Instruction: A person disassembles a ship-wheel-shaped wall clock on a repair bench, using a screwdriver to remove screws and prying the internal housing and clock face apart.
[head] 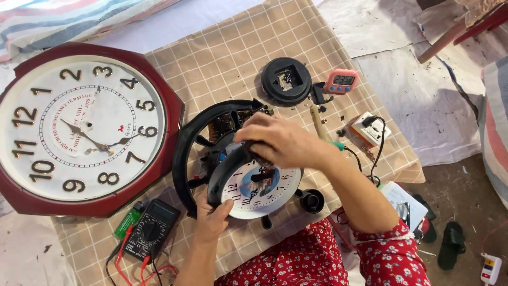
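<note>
White-faced small clock (256,188) lay near the checked cloth's (227,53) front edge, black rim partly lifted; left hand (211,217) gripped its lower edge, right hand (280,140) clasped the top. Two clocks showed, one multimeter (151,230).

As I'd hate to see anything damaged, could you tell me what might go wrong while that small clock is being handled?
1. The right hand lies across the small white round clock dial; its thin hands could bend.
2. The left hand grips only the dial's lower edge, so it might slip.
3. Tiny dark loose parts on the beige checked cloth could get knocked away.
</note>
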